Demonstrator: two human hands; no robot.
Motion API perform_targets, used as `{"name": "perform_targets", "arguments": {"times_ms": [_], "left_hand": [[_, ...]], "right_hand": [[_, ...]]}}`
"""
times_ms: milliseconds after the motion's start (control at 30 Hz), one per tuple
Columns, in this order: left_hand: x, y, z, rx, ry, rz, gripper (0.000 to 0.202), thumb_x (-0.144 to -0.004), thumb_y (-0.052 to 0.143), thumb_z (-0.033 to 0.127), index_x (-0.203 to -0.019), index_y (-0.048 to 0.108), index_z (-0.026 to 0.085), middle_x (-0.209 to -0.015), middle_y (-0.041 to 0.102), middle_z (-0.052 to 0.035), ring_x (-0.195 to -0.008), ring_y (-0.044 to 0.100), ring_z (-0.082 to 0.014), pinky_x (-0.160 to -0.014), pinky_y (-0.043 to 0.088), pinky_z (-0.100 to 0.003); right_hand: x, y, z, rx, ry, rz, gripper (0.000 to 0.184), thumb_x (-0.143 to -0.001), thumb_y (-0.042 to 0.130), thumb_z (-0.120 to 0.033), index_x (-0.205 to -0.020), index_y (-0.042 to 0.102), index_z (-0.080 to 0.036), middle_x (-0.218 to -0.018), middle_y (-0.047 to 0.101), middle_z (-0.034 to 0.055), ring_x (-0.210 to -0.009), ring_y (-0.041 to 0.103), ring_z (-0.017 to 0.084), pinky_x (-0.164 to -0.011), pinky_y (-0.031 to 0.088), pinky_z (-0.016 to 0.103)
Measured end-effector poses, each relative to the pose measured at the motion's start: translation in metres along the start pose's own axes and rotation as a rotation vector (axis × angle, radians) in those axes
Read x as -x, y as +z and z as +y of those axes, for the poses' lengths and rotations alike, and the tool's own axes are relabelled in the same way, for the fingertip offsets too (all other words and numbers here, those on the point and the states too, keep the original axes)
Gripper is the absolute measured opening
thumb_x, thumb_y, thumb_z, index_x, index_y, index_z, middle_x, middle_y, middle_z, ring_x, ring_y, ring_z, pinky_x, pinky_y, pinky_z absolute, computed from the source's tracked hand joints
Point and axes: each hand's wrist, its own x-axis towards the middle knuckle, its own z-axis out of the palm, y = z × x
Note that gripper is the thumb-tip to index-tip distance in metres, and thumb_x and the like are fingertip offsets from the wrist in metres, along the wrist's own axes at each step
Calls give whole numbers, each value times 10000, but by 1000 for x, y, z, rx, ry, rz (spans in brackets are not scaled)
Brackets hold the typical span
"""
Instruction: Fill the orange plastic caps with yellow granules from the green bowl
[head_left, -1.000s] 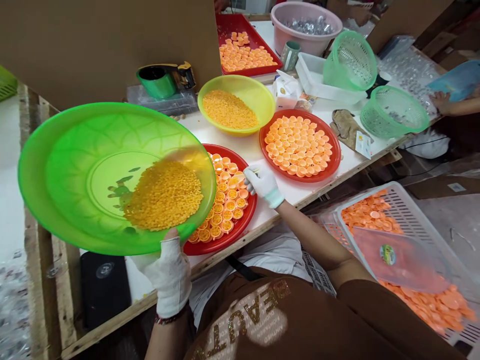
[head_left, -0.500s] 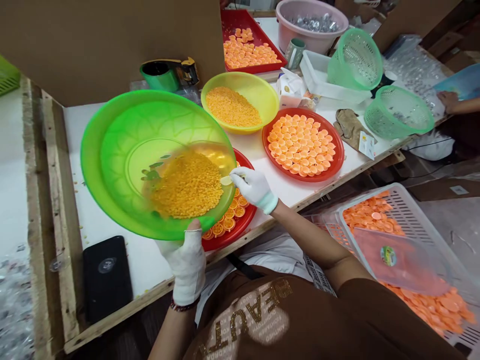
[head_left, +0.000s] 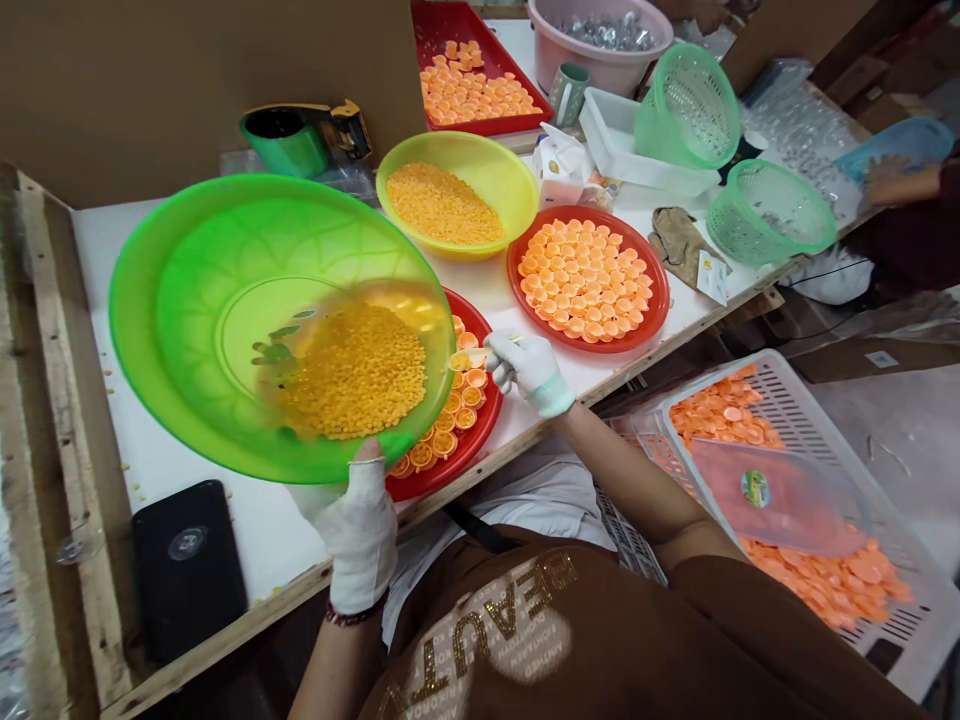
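Observation:
My left hand [head_left: 354, 525], in a white glove, grips the near rim of a big green basin [head_left: 195, 300] and holds it tilted above the table. A heap of small yellow discs [head_left: 354, 372] lies at the basin's lower right side. Under that edge sits a red plate [head_left: 480, 420] packed with orange caps [head_left: 459, 400], several showing yellow centres. My gloved right hand [head_left: 529, 370] hovers at that plate's right side, fingers pinched on a small pale piece beside the basin's rim.
A yellow bowl of discs [head_left: 444, 200] and a second red plate of orange caps [head_left: 585, 275] lie beyond. A black device [head_left: 187, 565] rests at the near left. Green baskets [head_left: 769, 210], a pink tub [head_left: 600, 45], a red tray [head_left: 469, 90]. White crate of caps [head_left: 795, 480] on the right. Another person's hand [head_left: 892, 180] far right.
The green basin swung right and came over the red plate, then drifted slightly left. My right hand went up to the basin's rim and drew back a little over the plate.

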Motion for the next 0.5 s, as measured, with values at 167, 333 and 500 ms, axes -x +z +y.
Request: {"name": "perform_targets", "arguments": {"times_ms": [167,333,500], "left_hand": [[-7,-3,-4,18,0,125,809,-688,857,316,-1409,521,173,-1520,545,-147,-1391,550,-284,-1197,443,-437],[-6,-2,-5,26,11,111,749,-706,838,309,-1385,542,195,-1525,545,-126,-1373,567,-268,-1195,441,-410],[0,5,-1,36,0,49,753,-722,822,317,-1402,528,186,-1514,550,-140,-1351,582,-262,-1178,455,-393]], "right_hand": [[6,-20,16,362,-213,40,265,-940,586,-440,-958,690,-197,-719,676,2,-555,608,121,-513,501,235],[10,-26,24,647,-573,-6,224,-966,563,-376,-974,725,-221,-977,758,53,-926,702,191,-905,536,311],[5,-6,8,507,-504,69,258,-990,543,-410,-1021,714,-219,-826,720,24,-758,680,158,-778,547,276]]}}
